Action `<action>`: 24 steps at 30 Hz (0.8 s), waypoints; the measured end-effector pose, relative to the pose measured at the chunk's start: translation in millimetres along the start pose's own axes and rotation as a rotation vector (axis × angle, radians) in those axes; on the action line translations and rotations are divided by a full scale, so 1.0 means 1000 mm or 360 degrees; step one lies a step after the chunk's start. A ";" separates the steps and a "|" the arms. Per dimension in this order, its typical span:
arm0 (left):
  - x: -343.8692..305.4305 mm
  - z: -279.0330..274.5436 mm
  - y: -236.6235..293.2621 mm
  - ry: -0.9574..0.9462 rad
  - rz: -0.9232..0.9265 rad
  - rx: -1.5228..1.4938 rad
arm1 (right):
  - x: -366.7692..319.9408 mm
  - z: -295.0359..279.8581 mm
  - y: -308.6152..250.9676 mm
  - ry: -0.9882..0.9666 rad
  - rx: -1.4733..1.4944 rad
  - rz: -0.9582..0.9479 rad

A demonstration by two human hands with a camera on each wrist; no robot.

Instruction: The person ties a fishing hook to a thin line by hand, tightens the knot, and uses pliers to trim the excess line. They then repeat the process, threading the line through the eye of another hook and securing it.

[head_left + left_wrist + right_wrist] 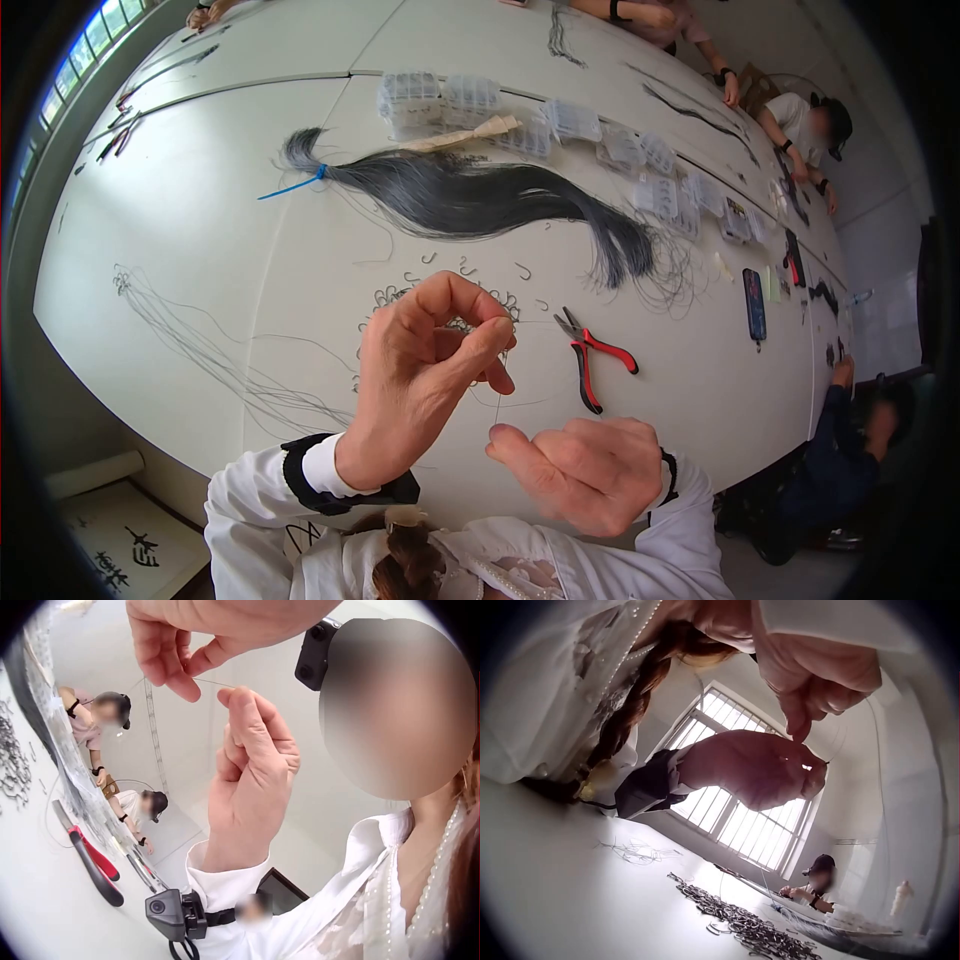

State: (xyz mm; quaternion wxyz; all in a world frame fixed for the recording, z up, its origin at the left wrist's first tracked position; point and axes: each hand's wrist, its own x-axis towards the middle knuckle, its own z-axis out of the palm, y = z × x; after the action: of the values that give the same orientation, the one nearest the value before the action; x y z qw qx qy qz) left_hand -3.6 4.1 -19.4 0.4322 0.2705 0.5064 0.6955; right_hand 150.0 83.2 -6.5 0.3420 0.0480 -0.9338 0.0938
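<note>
My left hand (pixel 425 375) is raised over the table, pinching a thin fishing line (pixel 498 408) between thumb and fingertips. Below and to its right, my right hand (pixel 585 472) holds the same line between thumb and curled fingers. The short stretch between the hands looks taut, also in the left wrist view. Whatever else sits in the left fingertips is too small to make out. Beneath the left hand lies a pile of metal fish hooks (pixel 742 924), partly hidden in the head view. Red and black pliers (pixel 582 342) lie with handles spread, right of the pile.
Behind the hooks stretches a long dark bundle of line (pixel 460 195), bound by a blue tie (pixel 320 172). Several hooks with lines attached (pixel 122 280) lie at left. Clear plastic boxes (pixel 410 95) and a phone (pixel 755 305) are farther off. Other people (pixel 800 125) sit around the table.
</note>
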 end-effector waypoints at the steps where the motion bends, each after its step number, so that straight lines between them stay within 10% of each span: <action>1: 0.003 0.000 -0.001 -0.0002 -0.0006 0.0001 | -0.002 0.003 -0.003 0.0000 0.0001 0.0006; 16: 0.037 -0.022 0.007 0.0140 -0.0230 -0.0331 | 0.001 -0.002 -0.034 -0.0071 0.0274 -0.0851; 20: 0.030 -0.014 0.017 0.0020 -0.0220 -0.0272 | -0.002 -0.004 -0.035 -0.0221 0.0265 -0.0868; 24: 0.016 0.000 0.020 -0.0049 0.0036 -0.0102 | 0.009 -0.023 -0.013 0.0359 0.0203 -0.0372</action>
State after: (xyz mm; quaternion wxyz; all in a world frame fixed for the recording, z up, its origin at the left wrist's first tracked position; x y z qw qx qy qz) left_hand -18.2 15.3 -1.5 0.4403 0.2729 0.4740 0.7120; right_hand 159.6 75.1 18.5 0.4495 0.1670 -0.8697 0.1171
